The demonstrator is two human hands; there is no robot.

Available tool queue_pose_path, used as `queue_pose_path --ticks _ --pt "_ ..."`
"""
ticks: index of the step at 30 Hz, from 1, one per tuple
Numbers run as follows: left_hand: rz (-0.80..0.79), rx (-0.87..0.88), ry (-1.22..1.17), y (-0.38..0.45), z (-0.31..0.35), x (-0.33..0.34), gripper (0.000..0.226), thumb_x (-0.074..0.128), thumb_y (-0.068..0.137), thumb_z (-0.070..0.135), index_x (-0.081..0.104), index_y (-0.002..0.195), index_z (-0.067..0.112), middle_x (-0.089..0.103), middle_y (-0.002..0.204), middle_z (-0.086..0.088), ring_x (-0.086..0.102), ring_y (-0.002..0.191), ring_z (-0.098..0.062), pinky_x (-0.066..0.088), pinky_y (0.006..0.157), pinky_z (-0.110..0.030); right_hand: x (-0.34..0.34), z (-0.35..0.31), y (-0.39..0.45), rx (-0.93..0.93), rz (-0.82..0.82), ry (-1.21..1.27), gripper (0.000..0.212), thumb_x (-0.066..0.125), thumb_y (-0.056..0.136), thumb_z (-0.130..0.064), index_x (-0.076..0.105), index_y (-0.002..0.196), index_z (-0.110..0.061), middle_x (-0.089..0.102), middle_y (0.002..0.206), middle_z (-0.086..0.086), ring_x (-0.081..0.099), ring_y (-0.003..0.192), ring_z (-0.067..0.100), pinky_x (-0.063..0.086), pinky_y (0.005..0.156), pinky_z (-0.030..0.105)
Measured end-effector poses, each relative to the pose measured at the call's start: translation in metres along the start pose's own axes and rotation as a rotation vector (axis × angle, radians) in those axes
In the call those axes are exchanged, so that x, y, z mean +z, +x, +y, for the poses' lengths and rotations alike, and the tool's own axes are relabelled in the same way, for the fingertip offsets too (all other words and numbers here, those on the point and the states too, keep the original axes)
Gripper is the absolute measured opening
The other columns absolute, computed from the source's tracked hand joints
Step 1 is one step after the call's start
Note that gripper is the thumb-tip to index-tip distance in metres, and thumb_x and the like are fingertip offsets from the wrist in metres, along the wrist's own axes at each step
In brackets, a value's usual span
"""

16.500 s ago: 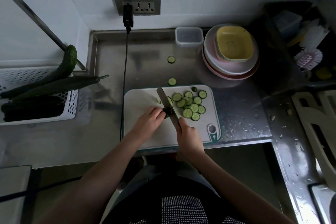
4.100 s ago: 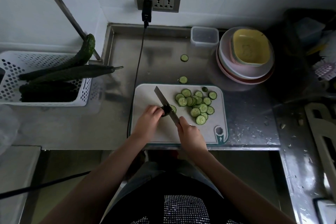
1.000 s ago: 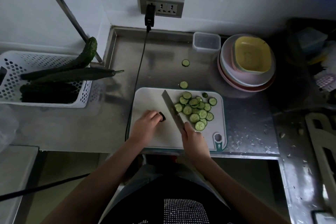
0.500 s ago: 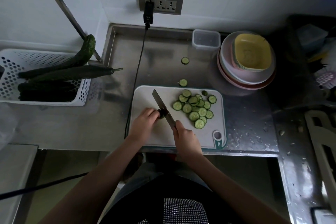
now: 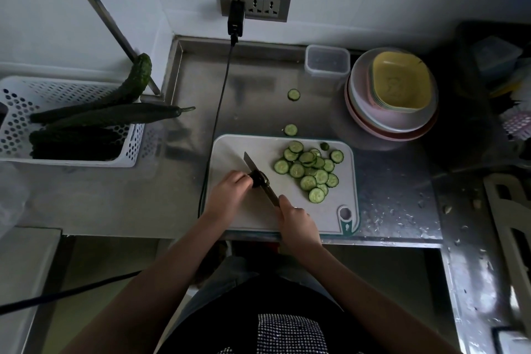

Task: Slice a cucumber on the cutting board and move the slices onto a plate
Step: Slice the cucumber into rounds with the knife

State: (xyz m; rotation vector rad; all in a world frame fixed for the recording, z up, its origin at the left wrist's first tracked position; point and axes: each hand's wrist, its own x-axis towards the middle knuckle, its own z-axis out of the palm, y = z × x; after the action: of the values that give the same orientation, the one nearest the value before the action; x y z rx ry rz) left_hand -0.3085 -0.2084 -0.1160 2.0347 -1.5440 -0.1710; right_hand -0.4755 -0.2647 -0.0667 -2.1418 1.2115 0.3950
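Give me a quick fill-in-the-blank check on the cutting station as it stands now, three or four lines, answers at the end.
1. The right hand grips the handle of the ____.
2. The left hand holds the last cucumber stub on the white ____.
3. Besides the pile of slices on the board, ____ stray slices lie on the steel counter behind it.
4. The stacked plates hold ____ cucumber slices so far.

Missing words: knife; cutting board; two; no
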Motion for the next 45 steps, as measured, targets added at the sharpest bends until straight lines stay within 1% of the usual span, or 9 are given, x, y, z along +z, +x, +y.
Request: queue_pose_path --ticks 4,10,15,19,29,35,38,41,45 --pt "-0.017 0.012 -0.004 0.000 0.001 -0.001 0.025 0.046 0.082 0.020 0.066 0.075 0.006 0.062 0.078 -0.009 0.047 0.080 -0.015 0.049 0.055 -0.028 -0.008 -0.001 -0.002 0.005 0.011 0.013 0.012 0.033 0.101 -0.025 0.037 0.104 -0.014 0.063 0.088 0.019 0.061 0.079 0.038 0.046 0.063 0.040" --pt "-0.032 0.040 -0.019 0.000 0.001 -0.003 0.027 0.044 0.079 0.020 0.065 0.073 0.005 0.061 0.079 -0.010 0.047 0.081 -0.018 0.052 0.054 -0.032 -0.030 -0.002 -0.014 0.039 0.183 0.206 0.014 0.037 0.100 -0.023 0.042 0.100 -0.009 0.052 0.073 0.009 0.057 0.071 0.035 0.044 0.058 0.038" --pt "-0.025 0.039 -0.033 -0.001 0.004 -0.002 0.027 0.045 0.078 0.020 0.067 0.075 0.004 0.060 0.080 -0.008 0.046 0.083 -0.015 0.052 0.053 -0.030 -0.026 -0.010 -0.015 -0.031 0.132 0.174 0.017 0.037 0.100 -0.029 0.040 0.096 -0.013 0.060 0.075 0.018 0.059 0.068 0.037 0.049 0.058 0.044" --pt "-0.022 0.006 -0.038 -0.001 0.002 -0.002 0.028 0.045 0.079 0.022 0.066 0.076 0.004 0.061 0.081 -0.010 0.046 0.081 -0.015 0.051 0.051 -0.030 -0.017 -0.013 -0.013 -0.026 0.102 0.140 0.016 0.035 0.100 -0.030 0.037 0.094 -0.016 0.061 0.074 0.018 0.060 0.067 0.038 0.052 0.060 0.047" --pt "0.001 -0.039 -0.035 0.001 -0.001 0.000 0.028 0.047 0.077 0.023 0.067 0.074 0.005 0.062 0.077 -0.009 0.046 0.079 -0.014 0.048 0.054 -0.025 -0.012 -0.016 -0.007 -0.041 0.100 0.034 0.017 0.032 0.102 -0.027 0.039 0.105 -0.012 0.063 0.082 0.019 0.061 0.073 0.039 0.045 0.059 0.040" --pt "0.057 0.012 -0.049 0.002 -0.002 0.000 0.025 0.048 0.080 0.016 0.066 0.070 0.003 0.062 0.074 -0.012 0.047 0.078 -0.015 0.038 0.063 -0.025 -0.004 -0.010 -0.004 0.019 -0.019 -0.071 0.010 0.041 0.096 -0.014 0.034 0.104 -0.014 0.064 0.092 0.018 0.061 0.083 0.039 0.042 0.063 0.039" --pt "0.067 -0.008 -0.027 0.002 -0.003 0.001 0.023 0.049 0.081 0.017 0.067 0.070 0.007 0.062 0.075 -0.008 0.049 0.078 -0.013 0.044 0.060 -0.027 -0.003 -0.011 -0.002 0.044 -0.015 -0.021 0.003 0.033 0.099 -0.016 0.034 0.101 -0.015 0.063 0.092 0.020 0.061 0.083 0.040 0.045 0.066 0.041" --pt "0.068 0.011 -0.010 0.002 -0.001 0.000 0.024 0.049 0.081 0.019 0.067 0.070 0.008 0.063 0.076 -0.006 0.050 0.078 -0.012 0.047 0.058 -0.029 -0.005 -0.009 0.000 0.045 0.005 0.022 0.010 0.032 0.101 -0.024 0.035 0.101 -0.015 0.063 0.090 0.020 0.061 0.082 0.040 0.049 0.068 0.043" --pt "0.033 0.026 -0.018 0.001 -0.002 -0.003 0.024 0.048 0.084 0.021 0.066 0.073 0.009 0.063 0.080 -0.005 0.057 0.078 -0.018 0.049 0.059 -0.030 -0.011 -0.002 -0.007 0.063 0.108 0.143 0.014 0.035 0.100 -0.027 0.038 0.101 -0.014 0.062 0.080 0.018 0.059 0.073 0.038 0.050 0.063 0.043"
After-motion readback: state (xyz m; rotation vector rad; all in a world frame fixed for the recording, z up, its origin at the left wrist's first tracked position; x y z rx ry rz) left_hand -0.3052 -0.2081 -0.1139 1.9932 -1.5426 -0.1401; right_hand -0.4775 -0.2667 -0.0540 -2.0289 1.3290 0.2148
